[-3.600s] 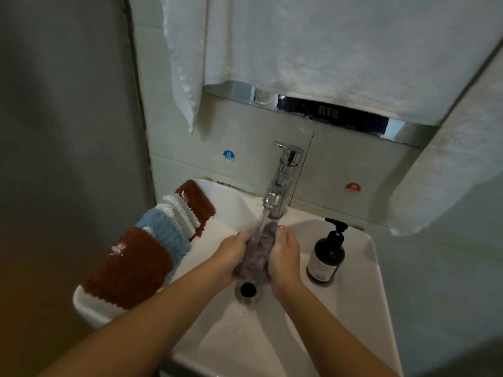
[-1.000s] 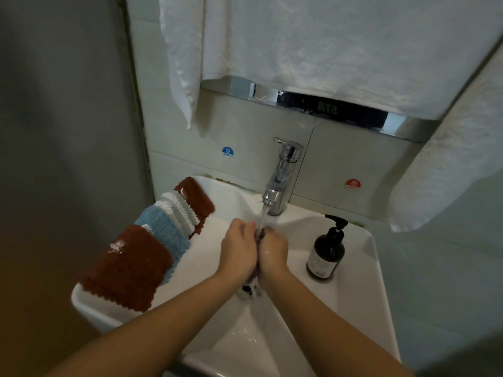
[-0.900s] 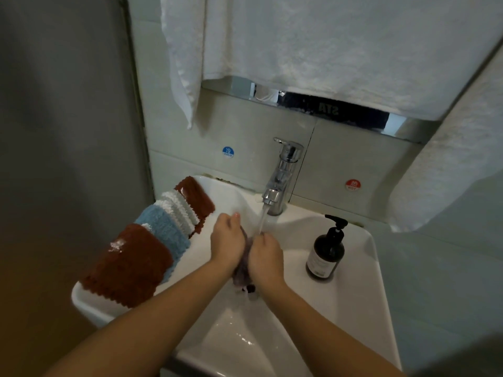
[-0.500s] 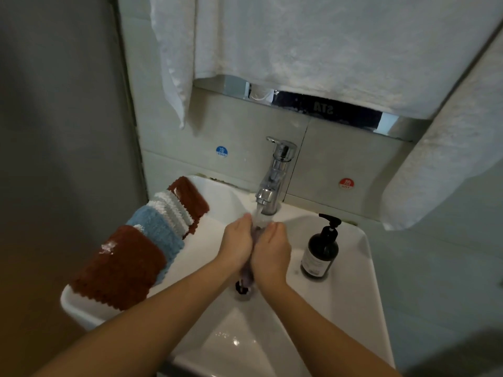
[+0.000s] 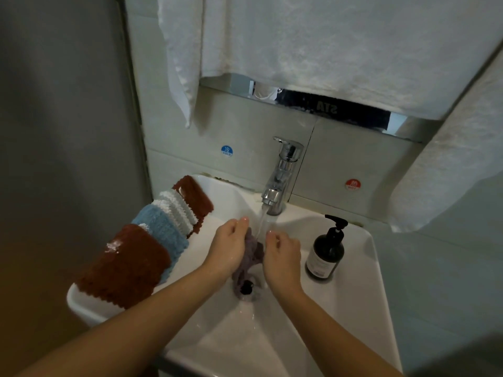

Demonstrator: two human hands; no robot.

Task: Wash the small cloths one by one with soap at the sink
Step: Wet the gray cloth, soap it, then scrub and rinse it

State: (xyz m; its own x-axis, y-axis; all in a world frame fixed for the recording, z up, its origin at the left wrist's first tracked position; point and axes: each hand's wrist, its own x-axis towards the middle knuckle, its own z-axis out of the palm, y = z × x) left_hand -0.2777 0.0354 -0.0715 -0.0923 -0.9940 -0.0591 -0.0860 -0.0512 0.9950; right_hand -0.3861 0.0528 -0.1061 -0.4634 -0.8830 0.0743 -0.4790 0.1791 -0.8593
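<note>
Under the running faucet (image 5: 283, 175), the left hand (image 5: 228, 248) and right hand (image 5: 283, 254) clutch a grey cloth (image 5: 251, 257) above the drain. Folded cloths (image 5: 147, 240) lie left of the faucet; a soap bottle (image 5: 325, 251) stands right.

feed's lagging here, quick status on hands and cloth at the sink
Left hand and right hand both gripping purple cloth under running tap. Other cloths waiting on sink rim. Nothing in the way.

1. Overlapping rust-brown, blue and white fluffy cloths (image 5: 152, 240) cover the white ceramic sink (image 5: 362, 281) rim's left side.
2. A dark pump soap bottle (image 5: 325, 251) blocks the right ledge.
3. The chrome tap (image 5: 283, 175) overhangs the basin's back; the front basin lies open.
</note>
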